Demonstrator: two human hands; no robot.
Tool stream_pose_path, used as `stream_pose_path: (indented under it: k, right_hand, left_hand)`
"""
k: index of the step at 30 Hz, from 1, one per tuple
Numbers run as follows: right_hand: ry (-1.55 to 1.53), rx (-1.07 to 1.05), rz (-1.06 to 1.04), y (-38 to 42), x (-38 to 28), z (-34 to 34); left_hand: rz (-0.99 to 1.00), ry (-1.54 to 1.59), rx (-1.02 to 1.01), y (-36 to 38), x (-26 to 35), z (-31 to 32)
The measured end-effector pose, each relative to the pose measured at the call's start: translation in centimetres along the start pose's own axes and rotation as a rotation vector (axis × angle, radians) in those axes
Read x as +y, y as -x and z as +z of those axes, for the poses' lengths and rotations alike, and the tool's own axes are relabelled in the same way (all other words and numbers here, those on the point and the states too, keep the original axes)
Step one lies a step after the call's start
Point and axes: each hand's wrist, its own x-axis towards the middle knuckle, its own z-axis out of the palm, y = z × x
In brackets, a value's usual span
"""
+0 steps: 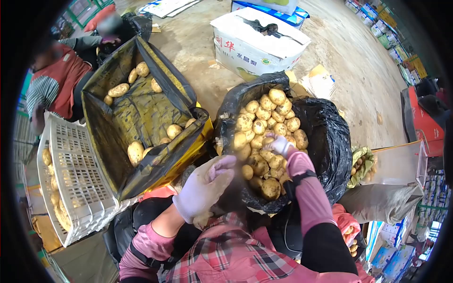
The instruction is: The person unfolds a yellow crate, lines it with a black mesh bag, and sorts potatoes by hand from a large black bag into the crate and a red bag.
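My right hand (280, 144), in a pale lilac glove, reaches into a heap of potatoes (277, 96) inside a box lined with black plastic (325, 141). Its fingers are bent around a potato (268, 141), partly covered by the glove. My left hand (205, 186), gloved alike, hovers left of that box, near the front corner of a yellow box lined with dark plastic (106, 153). Its fingers are loosely bent with a gap to the thumb, and nothing shows in them. Several potatoes lie scattered in the yellow box, such as one potato (135, 153).
A white slatted crate (82, 165) holding potatoes leans at the left. Beyond the potato heap stands a white carton (255, 47). Another person (59, 80) sits at the upper left. A red box (422, 120) and an open sack of potatoes (361, 165) are at the right.
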Motion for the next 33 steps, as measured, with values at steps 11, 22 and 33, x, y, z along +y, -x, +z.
stream_pose_path:
  k: [11, 22, 33]
  right_hand:
    - [-0.043, -0.022, -0.873, 26.0, -21.6, 7.3]
    - [-0.383, 0.122, -0.819, 28.8, -20.4, 11.5]
    - [-0.716, -0.005, -0.46, 31.1, -24.2, 10.5]
  left_hand:
    - [0.313, -0.083, -0.025, 1.2, 0.3, 1.0]
    - [0.45, 0.123, -0.208, 3.6, 1.0, 0.6]
    - [0.702, 0.028, -0.223, 3.4, 0.1, 1.1]
